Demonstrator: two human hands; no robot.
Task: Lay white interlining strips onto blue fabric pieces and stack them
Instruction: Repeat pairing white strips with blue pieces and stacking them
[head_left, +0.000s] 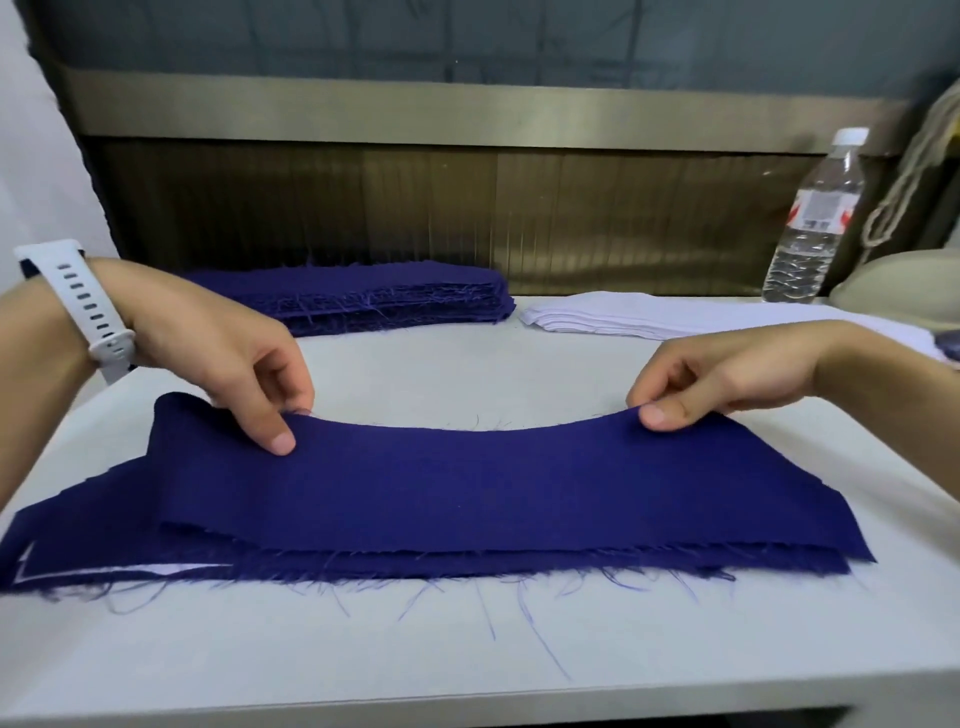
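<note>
A blue fabric piece (467, 483) is held by its far edge over a low stack of blue pieces (93, 545) at the table's near side. My left hand (228, 358) pinches the piece's far left edge, thumb on top. My right hand (727, 371) pinches its far right edge. Between the hands the far edge sags. A sliver of white interlining (171, 568) shows in the near stack at the lower left. Behind lie a thick pile of blue pieces (384, 296) and a pile of white interlining strips (623, 314).
A white table (467, 649) carries everything, its front edge close to me. A clear water bottle (810, 223) stands at the back right beside a pale cloth bundle (893, 275). A metal rail and dark panel (467, 208) run behind the table. Loose blue threads trail from the stack.
</note>
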